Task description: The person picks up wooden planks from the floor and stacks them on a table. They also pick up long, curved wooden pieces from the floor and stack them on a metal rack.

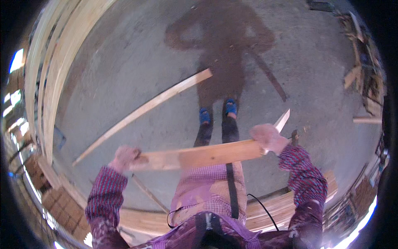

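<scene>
the board point(207, 156) is held in front of the apron point(199, 193), above the floor point(137, 74), and rises slightly toward its right end. grip: 2 hands, 1 at each end. the left hand point(126, 159) is closed on the left end, with the fingers curled over it. the right hand point(269, 137) is closed on the right end. a pale pointed piece point(282, 120) projects past the right hand, away from the body; its material and its contact with that hand cannot be told.

a long strip point(143, 116) lies diagonally on the floor, beyond the board and apart from it. 2 blue shoes point(231, 107) stand to the right of the strip's far end. long planks point(62, 62) lie along the left side. further boards point(265, 207) lie near the body, behind a black cord point(265, 208). a shadow point(222, 45) covers the floor ahead of the shoes.
</scene>
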Available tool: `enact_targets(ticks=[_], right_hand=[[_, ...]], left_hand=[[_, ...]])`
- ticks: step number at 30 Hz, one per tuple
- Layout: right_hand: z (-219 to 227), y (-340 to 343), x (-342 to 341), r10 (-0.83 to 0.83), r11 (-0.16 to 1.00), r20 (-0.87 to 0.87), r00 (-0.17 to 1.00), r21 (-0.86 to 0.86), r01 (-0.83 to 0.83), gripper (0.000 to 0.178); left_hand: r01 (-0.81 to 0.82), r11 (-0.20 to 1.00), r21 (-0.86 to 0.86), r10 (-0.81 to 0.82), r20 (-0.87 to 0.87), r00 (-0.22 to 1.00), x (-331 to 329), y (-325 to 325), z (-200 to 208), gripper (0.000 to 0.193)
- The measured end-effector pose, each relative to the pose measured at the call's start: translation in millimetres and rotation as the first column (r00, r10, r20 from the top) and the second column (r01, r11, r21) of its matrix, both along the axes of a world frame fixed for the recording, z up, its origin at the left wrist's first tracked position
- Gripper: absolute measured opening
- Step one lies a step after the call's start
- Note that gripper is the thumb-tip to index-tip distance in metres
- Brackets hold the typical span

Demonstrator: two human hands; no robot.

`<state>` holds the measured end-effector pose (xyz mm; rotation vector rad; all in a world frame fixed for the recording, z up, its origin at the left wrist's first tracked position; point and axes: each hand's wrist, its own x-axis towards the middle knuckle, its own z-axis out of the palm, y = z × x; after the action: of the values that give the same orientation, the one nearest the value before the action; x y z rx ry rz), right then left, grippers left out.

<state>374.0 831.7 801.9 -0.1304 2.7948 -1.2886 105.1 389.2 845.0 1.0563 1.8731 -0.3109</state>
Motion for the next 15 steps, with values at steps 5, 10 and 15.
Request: enact_targets(ticks=[5,10,15], right_hand=[[-7,25,-13,-0.207,0.969,0.859,0.469,0.247,-0.024,0.039],[-37,62,20,-0.379,0.846,0.683,0.624,0.529,-0.066,0.042],[-39,57,67,-0.659,0.033,0.62,0.425,-0.541,0.84,0.04]], left_hand=[[-0.328,0.925,-0.189,0.308,-0.131,0.942,23,-39,45,0.055],[-0.517,0.854,-0.054,0.502,-0.172,0.847,48,-14,38,0.054],[-0.459,0.863,0.211,0.493,-0.157,0.856,89,117,16,0.046]])
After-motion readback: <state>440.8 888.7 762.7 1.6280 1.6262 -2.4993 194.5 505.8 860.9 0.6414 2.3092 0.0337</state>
